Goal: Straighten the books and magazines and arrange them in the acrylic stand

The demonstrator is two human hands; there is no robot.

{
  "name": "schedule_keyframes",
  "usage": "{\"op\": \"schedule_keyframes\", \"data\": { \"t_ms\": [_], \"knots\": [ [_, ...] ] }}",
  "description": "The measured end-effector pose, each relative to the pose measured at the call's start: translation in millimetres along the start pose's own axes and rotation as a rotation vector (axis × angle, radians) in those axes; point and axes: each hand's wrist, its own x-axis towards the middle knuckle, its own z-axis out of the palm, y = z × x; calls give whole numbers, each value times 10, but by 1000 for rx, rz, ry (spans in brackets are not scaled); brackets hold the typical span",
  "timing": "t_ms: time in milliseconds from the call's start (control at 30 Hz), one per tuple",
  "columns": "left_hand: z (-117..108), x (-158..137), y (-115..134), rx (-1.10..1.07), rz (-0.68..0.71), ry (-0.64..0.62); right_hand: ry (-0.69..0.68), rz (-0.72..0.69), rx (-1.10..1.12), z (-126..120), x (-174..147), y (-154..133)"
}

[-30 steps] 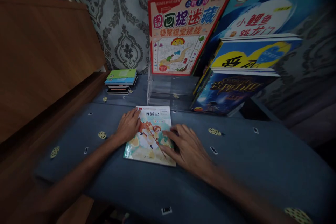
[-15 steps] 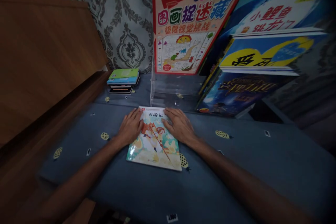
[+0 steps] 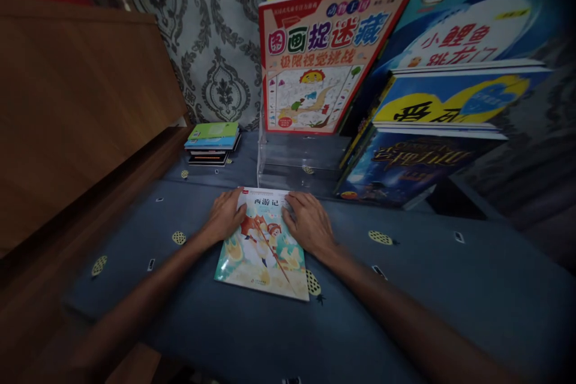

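Observation:
A paperback picture book [image 3: 265,264] lies flat on the blue cloth, its cover showing a figure with a long staff. My left hand [image 3: 226,214] is closed at its upper left edge, the thumb resting on the cover. Opposite it, my right hand [image 3: 309,223] holds the upper right edge with bent fingers, thumb over the cover. The fingertips under or against the edges are partly hidden. Just beyond the book's top stands a clear plastic rack [image 3: 302,160].
In the rack, a red-bordered book [image 3: 321,54] stands upright. A dark blue book [image 3: 416,162] and other books lean at the right. A small stack of books [image 3: 211,143] lies at the back left. A wooden cabinet [image 3: 85,108] borders the left side.
The head view has tilted up slightly, so everything sits a little lower. My right hand's fingers are more bent at the book's edge. The book has barely moved.

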Motion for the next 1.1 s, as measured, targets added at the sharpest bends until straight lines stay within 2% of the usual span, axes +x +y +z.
{"op": "schedule_keyframes", "data": {
  "t_ms": [67, 133, 200, 300, 433, 700, 933, 1000, 1100],
  "knots": [
    [-41, 99, -2, -312, -148, 30, 5, 3, -17, -2, 0, -8],
    [-63, 167, -10, -699, -367, 59, 14, 1, -27, 6, 0, -10],
    [-50, 189, -11, -993, -546, 57, 21, -2, -27, 20, -2, -7],
    [29, 168, 15, -1170, -627, 39, 27, -8, -17, 40, -5, 0],
    [138, 134, 53, -1328, -645, 128, 19, -19, 0, 58, 0, 14],
    [259, 101, 37, -1398, -586, 157, 92, -74, 165, 121, 12, 68],
    [259, 139, -10, -1242, -522, 238, 67, -89, 145, 164, 7, 90],
    [242, 148, -38, -1130, -454, 257, 51, -95, 122, 157, 10, 83],
    [191, 153, -82, -787, -295, 236, 23, -80, 90, 126, 16, 61]
  ]
}}
